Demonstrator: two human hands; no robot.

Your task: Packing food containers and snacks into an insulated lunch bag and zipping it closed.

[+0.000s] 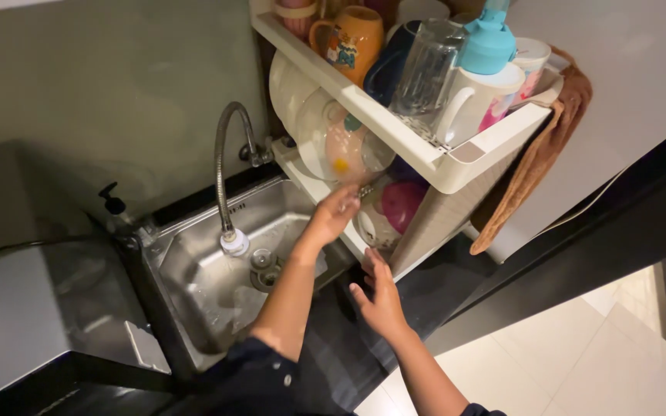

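Head view: left hand (333, 214) reaches up to the lower rack (302, 173), fingers seemingly pinched on a small utensil, blurred. Right hand (379, 296) hovers open beside the rack's front. Plates (294, 96) and cups (475, 96) already stand racked; the sink (194, 270) looks emptied.

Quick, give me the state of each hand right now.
Left hand: raised at the white two-tier dish rack, fingers at a clear glass bowl; its grip cannot be told.
Right hand: open, fingers spread, holding nothing.
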